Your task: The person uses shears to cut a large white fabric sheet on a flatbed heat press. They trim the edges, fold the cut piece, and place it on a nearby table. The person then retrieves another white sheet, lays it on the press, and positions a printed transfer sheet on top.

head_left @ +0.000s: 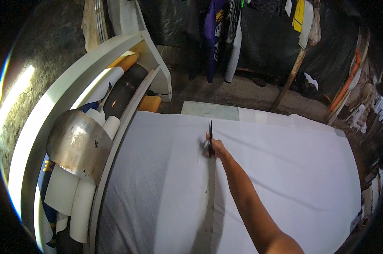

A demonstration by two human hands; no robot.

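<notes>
A large white cloth lies spread across the table. My right hand is closed round the handles of a pair of dark scissors, whose blades point toward the cloth's far edge. Behind the hand, a long slit runs through the cloth down to the lower border of the picture, and a greyish surface shows between its two sides. Soft creases cross the cloth to the right of my forearm. My left hand is out of sight.
Along the left stands a white-framed rack holding several rolls, including a white roll and a dark roll. A curved metal sheet lies over them. Beyond the table, a wooden pole leans near hanging garments.
</notes>
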